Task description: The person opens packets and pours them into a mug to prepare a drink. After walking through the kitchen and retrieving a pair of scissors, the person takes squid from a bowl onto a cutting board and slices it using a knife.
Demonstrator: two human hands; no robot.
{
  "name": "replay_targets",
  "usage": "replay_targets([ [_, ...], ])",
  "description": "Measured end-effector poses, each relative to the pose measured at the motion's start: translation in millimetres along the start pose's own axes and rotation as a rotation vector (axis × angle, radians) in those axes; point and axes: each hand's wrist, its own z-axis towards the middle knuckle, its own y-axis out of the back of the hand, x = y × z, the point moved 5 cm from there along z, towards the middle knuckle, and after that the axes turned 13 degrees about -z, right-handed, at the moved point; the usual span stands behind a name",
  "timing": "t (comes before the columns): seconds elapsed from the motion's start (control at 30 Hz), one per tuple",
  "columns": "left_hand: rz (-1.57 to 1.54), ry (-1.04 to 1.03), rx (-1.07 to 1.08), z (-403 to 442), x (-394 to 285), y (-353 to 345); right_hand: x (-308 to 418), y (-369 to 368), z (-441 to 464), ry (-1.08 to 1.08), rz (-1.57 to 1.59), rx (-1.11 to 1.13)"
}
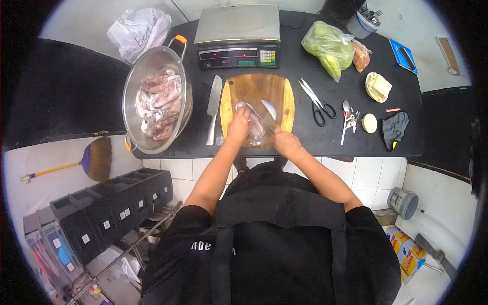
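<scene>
A wooden cutting board (284, 96) lies at the table's front edge, and on it rests a pinkish piece of squid (256, 129). My left hand (239, 124) presses on the squid's left side with its fingers close together. A knife (262, 119) is in my right hand (287, 143), its blade slanting up and left across the squid towards my left fingertips. To the right of the blade is a pale, pointed piece (269, 109). Left of the board lies a second knife (213, 104) with a white handle. A steel colander (186, 96) farther left holds more squid (161, 104).
A digital scale (237, 30) stands behind the board. At the right are black scissors (318, 108), a spoon (346, 109), a bag of green vegetables (328, 46), a bowl (378, 87) and a black cloth (395, 127). A white bag (140, 33) sits behind the colander.
</scene>
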Motion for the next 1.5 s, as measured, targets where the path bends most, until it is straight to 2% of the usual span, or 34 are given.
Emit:
replay_targets([
  [0.27, 0.055, -0.026, 0.037, 0.8, 1.2, 2.0, -5.7, 5.8, -40.7, -0.028, 0.052, 0.065],
  [0.33, 0.053, -0.030, 0.039, 1.7, 2.7, 1.1, -9.4, 4.6, -50.6, -0.057, 0.074, 0.144],
  [0.5, 0.064, -0.044, 0.046, 0.7, 6.2, 2.2, -26.4, -7.7, -79.7, -0.048, 0.113, 0.109],
  [0.57, 0.100, -0.110, 0.017, -0.9, 5.4, 5.2, -33.7, -3.9, -90.7, -0.043, 0.137, 0.095],
  [0.63, 0.076, -0.111, 0.025, -1.6, 7.7, 8.0, -41.3, 1.0, -101.1, -0.073, 0.084, 0.166],
  [0.73, 0.062, -0.097, 0.053, 5.5, 0.4, 15.7, -48.3, 6.2, -95.5, -0.091, 0.110, 0.033],
  [0.8, 0.073, -0.081, 0.070, 13.5, -5.1, 20.0, -45.7, 17.6, -93.6, -0.113, 0.100, 0.024],
  [0.87, 0.269, -0.082, 0.119, 22.5, -9.6, 18.4, -39.2, 20.7, -91.3, -0.136, 0.093, 0.015],
  [0.9, 0.268, -0.088, 0.116, 25.8, -9.9, 17.6, -34.0, 17.1, -87.7, -0.096, 0.087, 0.008],
  [1.0, 0.237, -0.200, 0.061, 30.6, -12.1, 12.8, -23.2, 10.9, -76.6, -0.038, 0.070, 0.000],
  [1.07, 0.134, -0.252, 0.121, 30.9, -12.5, 6.0, -21.3, 12.3, -72.2, -0.014, 0.065, -0.001],
  [1.17, 0.263, -0.213, 0.153, 34.1, -5.9, -0.2, -25.9, 16.2, -69.2, -0.030, 0.058, 0.015],
  [1.23, 0.290, -0.208, 0.142, 36.0, -2.4, -5.1, -41.2, 19.3, -68.0, -0.161, 0.047, -0.013],
  [1.4, 0.367, -0.143, 0.092, 40.2, -12.0, -5.0, -52.5, 38.8, -87.4, -0.150, 0.091, -0.017],
  [1.47, 0.577, -0.012, 0.172, 44.9, -12.5, -8.6, -51.5, 38.4, -89.1, -0.058, 0.063, 0.035],
  [1.5, 0.571, -0.009, 0.171, 44.3, -18.4, -7.5, -52.0, 37.1, -88.0, -0.059, 0.057, 0.039],
])
